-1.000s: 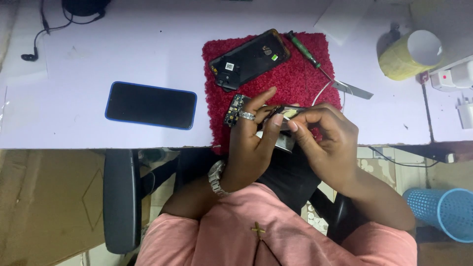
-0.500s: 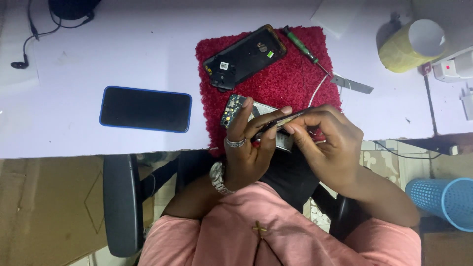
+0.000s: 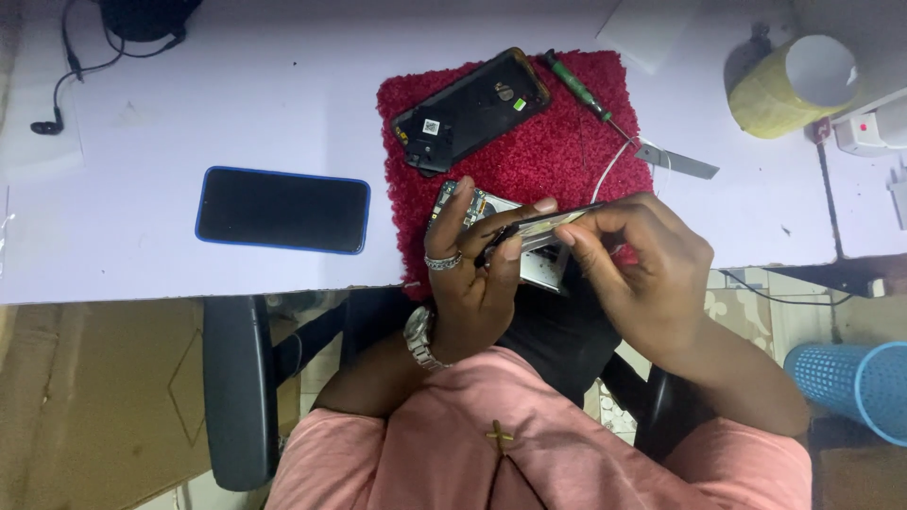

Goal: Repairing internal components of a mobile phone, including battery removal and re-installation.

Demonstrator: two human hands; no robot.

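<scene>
One opened phone (image 3: 529, 231) between two hands, left hand (image 3: 472, 274), right hand (image 3: 642, 274).

Dim, bluish overhead light, soft shadows; edges perhaps slightly blurred.
</scene>
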